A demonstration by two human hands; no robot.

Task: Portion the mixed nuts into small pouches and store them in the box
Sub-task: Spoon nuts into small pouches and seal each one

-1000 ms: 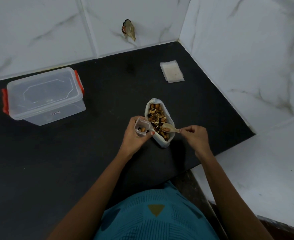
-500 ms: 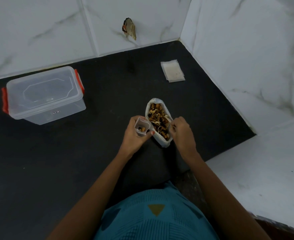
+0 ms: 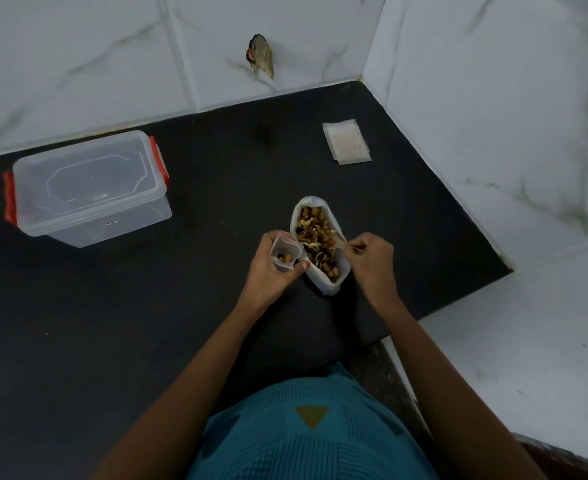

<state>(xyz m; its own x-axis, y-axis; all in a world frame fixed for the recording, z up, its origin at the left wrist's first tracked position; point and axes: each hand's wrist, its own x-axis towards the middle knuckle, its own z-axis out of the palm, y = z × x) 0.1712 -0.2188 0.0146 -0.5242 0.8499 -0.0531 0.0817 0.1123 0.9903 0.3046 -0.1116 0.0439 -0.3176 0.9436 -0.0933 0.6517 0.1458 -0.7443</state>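
Note:
An open white bag of mixed nuts stands on the black counter. Just left of it, my left hand grips a small clear pouch held open, with a few nuts at its bottom. My right hand pinches the handle of a small wooden spoon, whose bowl is dug into the nuts at the bag's right side. A clear plastic box with orange latches sits closed at the left, apart from both hands.
A flat stack of empty pouches lies at the back right near the wall corner. White marble tiled walls bound the counter at the back and right. The counter's front right edge drops to a white floor.
My right hand moved from the bag's right to over the nuts, then drew back slightly; the spoon's bowl now sits in the nuts. My left hand and the pouch stayed put.

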